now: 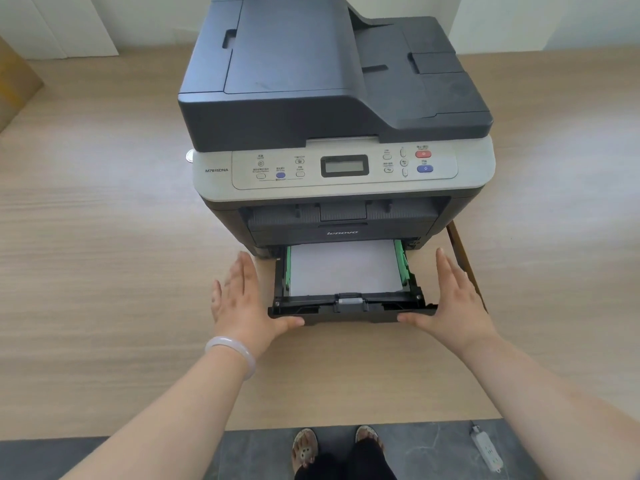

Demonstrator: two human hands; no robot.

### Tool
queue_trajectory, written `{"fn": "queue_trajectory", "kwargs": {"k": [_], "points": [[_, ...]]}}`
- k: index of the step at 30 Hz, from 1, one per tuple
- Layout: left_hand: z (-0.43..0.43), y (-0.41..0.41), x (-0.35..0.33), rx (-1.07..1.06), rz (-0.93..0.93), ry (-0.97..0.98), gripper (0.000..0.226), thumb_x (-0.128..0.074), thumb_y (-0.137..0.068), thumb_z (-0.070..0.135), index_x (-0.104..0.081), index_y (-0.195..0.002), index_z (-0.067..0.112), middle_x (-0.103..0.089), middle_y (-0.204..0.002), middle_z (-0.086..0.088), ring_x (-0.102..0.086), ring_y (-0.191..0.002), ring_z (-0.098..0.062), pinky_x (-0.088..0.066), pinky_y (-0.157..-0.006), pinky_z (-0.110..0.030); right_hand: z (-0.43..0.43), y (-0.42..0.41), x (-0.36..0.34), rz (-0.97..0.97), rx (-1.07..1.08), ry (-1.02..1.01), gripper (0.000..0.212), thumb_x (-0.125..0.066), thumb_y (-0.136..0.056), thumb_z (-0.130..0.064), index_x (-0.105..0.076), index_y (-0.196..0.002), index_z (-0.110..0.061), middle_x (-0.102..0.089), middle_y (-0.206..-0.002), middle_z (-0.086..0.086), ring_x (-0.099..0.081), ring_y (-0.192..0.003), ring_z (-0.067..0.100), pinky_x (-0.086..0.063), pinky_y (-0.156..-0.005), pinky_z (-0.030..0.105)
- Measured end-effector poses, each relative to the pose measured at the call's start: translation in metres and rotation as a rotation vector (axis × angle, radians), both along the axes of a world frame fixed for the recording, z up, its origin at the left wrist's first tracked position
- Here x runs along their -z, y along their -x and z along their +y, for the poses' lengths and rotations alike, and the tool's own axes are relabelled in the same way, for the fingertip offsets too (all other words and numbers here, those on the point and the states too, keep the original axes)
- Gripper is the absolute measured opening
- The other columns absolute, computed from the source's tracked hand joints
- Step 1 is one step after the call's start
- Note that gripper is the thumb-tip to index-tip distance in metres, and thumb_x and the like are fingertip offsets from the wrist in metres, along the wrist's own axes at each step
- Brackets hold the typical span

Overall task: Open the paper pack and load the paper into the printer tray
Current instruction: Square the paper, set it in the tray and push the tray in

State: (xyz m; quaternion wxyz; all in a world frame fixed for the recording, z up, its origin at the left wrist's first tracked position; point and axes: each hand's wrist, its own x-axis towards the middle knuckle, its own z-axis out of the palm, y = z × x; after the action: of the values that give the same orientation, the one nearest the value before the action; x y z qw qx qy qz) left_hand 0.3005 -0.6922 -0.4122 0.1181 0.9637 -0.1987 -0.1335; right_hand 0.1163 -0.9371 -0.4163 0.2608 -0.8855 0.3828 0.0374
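A dark grey printer [332, 98] stands on a light wooden table [104, 237]. Its black paper tray [349, 311] is pulled partway out at the front. A stack of white paper [343, 268] lies in the tray between green side guides. My left hand [242, 299] is flat beside the tray's left corner, its thumb against the tray's front edge. My right hand [453, 299] mirrors it at the right corner, thumb on the front edge. The fingers of both hands are straight and apart. No paper pack is in view.
A cardboard box [14, 81] sits at the far left edge. Below the table's front edge, a white power strip [486, 452] lies on the grey floor near my feet [337, 445]. A white bracelet [232, 355] is on my left wrist.
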Motion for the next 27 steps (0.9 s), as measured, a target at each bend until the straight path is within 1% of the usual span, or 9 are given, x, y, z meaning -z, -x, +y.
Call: {"fn": "queue_trajectory", "kwargs": {"k": [4, 7, 9, 12, 14, 18, 21, 25, 27], "points": [[-0.011, -0.013, 0.0, -0.017, 0.005, 0.062, 0.149, -0.071, -0.049, 0.074, 0.024, -0.146, 0.014, 0.021, -0.159, 0.001, 0.014, -0.147, -0.014, 0.007, -0.12, -0.037, -0.013, -0.014, 0.003, -0.084, 0.047, -0.024, 0.139, -0.084, -0.056, -0.054, 0.014, -0.151, -0.03, 0.006, -0.162, -0.013, -0.006, -0.149, 0.014, -0.02, -0.117, 0.037], [-0.015, -0.026, 0.001, -0.041, 0.041, 0.216, 0.147, -0.082, -0.052, 0.057, 0.021, -0.147, 0.015, 0.02, -0.159, 0.002, 0.011, -0.148, -0.017, 0.002, -0.121, -0.036, -0.023, -0.025, 0.005, -0.138, 0.062, -0.039, 0.142, -0.087, -0.055, -0.049, 0.017, -0.15, -0.031, 0.011, -0.161, -0.018, -0.001, -0.149, 0.009, -0.02, -0.117, 0.033], [-0.015, -0.032, 0.004, -0.054, 0.039, 0.287, 0.145, -0.086, -0.053, 0.05, 0.02, -0.148, 0.017, 0.017, -0.16, 0.002, 0.009, -0.148, -0.016, -0.003, -0.122, -0.036, -0.026, -0.029, 0.009, -0.166, 0.072, -0.043, 0.142, -0.088, -0.055, -0.046, 0.017, -0.15, -0.031, 0.011, -0.161, -0.018, -0.001, -0.149, 0.007, -0.021, -0.118, 0.033], [-0.015, -0.032, 0.012, -0.151, 0.079, 0.432, 0.146, -0.088, -0.054, 0.044, 0.026, -0.144, 0.028, 0.009, -0.161, 0.008, 0.004, -0.148, -0.012, -0.005, -0.118, -0.027, -0.026, -0.033, 0.015, -0.267, 0.157, -0.06, 0.142, -0.09, -0.054, -0.039, 0.013, -0.151, -0.033, 0.002, -0.162, -0.015, -0.008, -0.149, 0.01, -0.021, -0.116, 0.032], [-0.02, -0.033, 0.016, -0.214, 0.1, 0.51, 0.144, -0.087, -0.056, 0.04, 0.026, -0.145, 0.028, 0.004, -0.161, 0.01, 0.001, -0.148, -0.011, -0.007, -0.115, -0.025, -0.029, -0.038, 0.02, -0.324, 0.201, -0.062, 0.142, -0.091, -0.054, -0.035, 0.012, -0.151, -0.032, -0.001, -0.162, -0.012, -0.006, -0.149, 0.01, -0.019, -0.119, 0.036], [-0.033, -0.043, 0.019, -0.301, 0.111, 0.587, 0.142, -0.089, -0.056, 0.033, 0.019, -0.148, 0.027, -0.005, -0.161, 0.0, -0.007, -0.147, -0.015, -0.016, -0.12, -0.038, -0.039, -0.054, 0.024, -0.423, 0.268, -0.145, 0.142, -0.092, -0.054, -0.027, 0.012, -0.15, -0.037, -0.014, -0.161, -0.004, -0.018, -0.147, 0.013, -0.027, -0.117, 0.042], [-0.039, -0.048, 0.022, -0.354, 0.094, 0.652, 0.141, -0.092, -0.053, 0.028, 0.011, -0.149, 0.033, -0.014, -0.157, 0.0, -0.016, -0.145, -0.015, -0.022, -0.119, -0.04, -0.044, -0.06, 0.026, -0.493, 0.286, -0.209, 0.134, -0.091, -0.056, -0.02, 0.002, -0.151, -0.038, -0.025, -0.156, -0.004, -0.03, -0.142, 0.014, -0.033, -0.114, 0.04], [-0.04, -0.049, 0.029, -0.392, 0.102, 0.743, 0.135, -0.093, -0.051, 0.021, 0.0, -0.148, 0.036, -0.017, -0.152, 0.009, -0.028, -0.139, -0.007, -0.024, -0.11, -0.024, -0.048, -0.061, 0.032, -0.532, 0.292, -0.225, 0.124, -0.092, -0.054, -0.018, -0.012, -0.148, -0.032, -0.036, -0.151, -0.005, -0.038, -0.137, 0.012, -0.038, -0.111, 0.042], [-0.042, -0.051, 0.035, -0.408, 0.095, 0.803, 0.133, -0.093, -0.05, 0.02, -0.003, -0.147, 0.035, -0.016, -0.15, 0.012, -0.029, -0.138, -0.003, -0.026, -0.11, -0.022, -0.049, -0.065, 0.035, -0.553, 0.343, -0.224, 0.12, -0.093, -0.052, -0.021, -0.018, -0.146, -0.03, -0.038, -0.148, -0.005, -0.04, -0.136, 0.013, -0.039, -0.111, 0.043]]}}
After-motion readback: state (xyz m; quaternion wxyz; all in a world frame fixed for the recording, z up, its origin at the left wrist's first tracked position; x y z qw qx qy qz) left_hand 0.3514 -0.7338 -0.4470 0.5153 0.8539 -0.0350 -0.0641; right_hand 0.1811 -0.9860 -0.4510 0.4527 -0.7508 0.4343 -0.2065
